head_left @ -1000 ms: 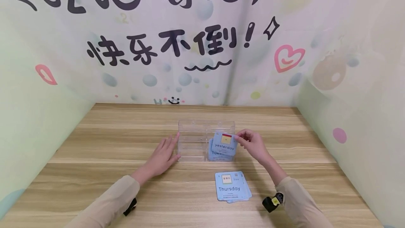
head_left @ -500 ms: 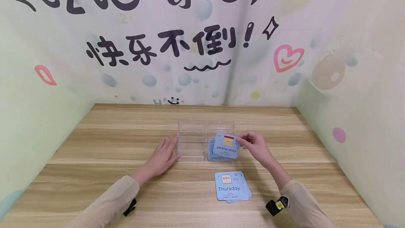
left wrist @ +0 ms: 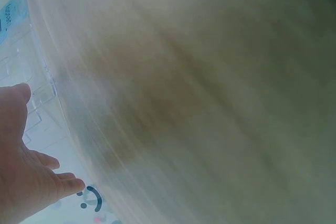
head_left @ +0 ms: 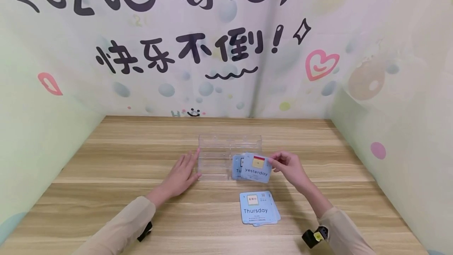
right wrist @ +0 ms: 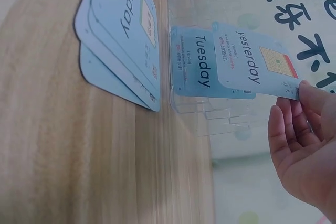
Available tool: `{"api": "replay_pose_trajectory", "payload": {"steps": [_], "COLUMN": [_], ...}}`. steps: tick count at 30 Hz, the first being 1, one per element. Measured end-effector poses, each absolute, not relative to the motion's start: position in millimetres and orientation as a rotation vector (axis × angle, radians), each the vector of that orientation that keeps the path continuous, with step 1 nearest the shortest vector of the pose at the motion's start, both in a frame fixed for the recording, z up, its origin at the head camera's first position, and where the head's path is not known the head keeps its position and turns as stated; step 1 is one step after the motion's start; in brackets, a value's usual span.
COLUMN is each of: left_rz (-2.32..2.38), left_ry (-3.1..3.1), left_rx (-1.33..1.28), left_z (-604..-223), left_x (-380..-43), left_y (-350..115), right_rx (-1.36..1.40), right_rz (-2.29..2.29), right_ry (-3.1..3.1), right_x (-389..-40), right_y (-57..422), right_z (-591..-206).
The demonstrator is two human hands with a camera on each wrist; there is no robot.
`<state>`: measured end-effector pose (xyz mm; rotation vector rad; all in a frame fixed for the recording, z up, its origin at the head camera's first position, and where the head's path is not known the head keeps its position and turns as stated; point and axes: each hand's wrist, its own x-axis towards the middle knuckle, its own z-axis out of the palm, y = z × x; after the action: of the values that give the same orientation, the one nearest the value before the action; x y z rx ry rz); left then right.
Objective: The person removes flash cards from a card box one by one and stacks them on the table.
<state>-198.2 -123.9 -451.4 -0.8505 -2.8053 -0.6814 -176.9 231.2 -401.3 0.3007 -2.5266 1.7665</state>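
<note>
Between thumb and fingers, my right hand (head_left: 291, 168) pinches a light blue "yesterday" flashcard (head_left: 257, 167) by its right edge. That card overlaps a "Tuesday" flashcard (right wrist: 197, 64), which stands in the lower right pocket of a clear plastic card holder (head_left: 214, 156). With fingers straight, my left hand (head_left: 179, 174) rests at the holder's left side, fingertips right at its edge. The left wrist view shows that hand (left wrist: 26, 156) beside the clear plastic. In the right wrist view, the "yesterday" card (right wrist: 254, 59) is tilted in front of the holder.
A small stack of blue flashcards (head_left: 257, 208), "Thursday" on top, lies on the wooden table (head_left: 152, 137) in front of the holder. Behind the table hangs a white printed backdrop (head_left: 159, 93). Black straps with cameras (head_left: 315, 237) sit at the wrists.
My right hand has moved right and slightly down with the "yesterday" card, uncovering more of the "Tuesday" card's left side. My left hand has stayed at the holder.
</note>
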Motion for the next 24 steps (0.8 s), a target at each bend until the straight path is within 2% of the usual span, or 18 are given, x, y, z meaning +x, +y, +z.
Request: {"api": "replay_pose_trajectory", "payload": {"steps": [24], "left_rz": [-0.681], "left_ry": [-2.840], "left_rx": [-0.838], "left_z": [-449], "left_x": [-198], "left_y": [-125], "right_rx": [0.303], "right_rz": [1.899], "right_ry": [-2.544], "right_x": [-157], "right_y": [233], "right_z": [-410]}}
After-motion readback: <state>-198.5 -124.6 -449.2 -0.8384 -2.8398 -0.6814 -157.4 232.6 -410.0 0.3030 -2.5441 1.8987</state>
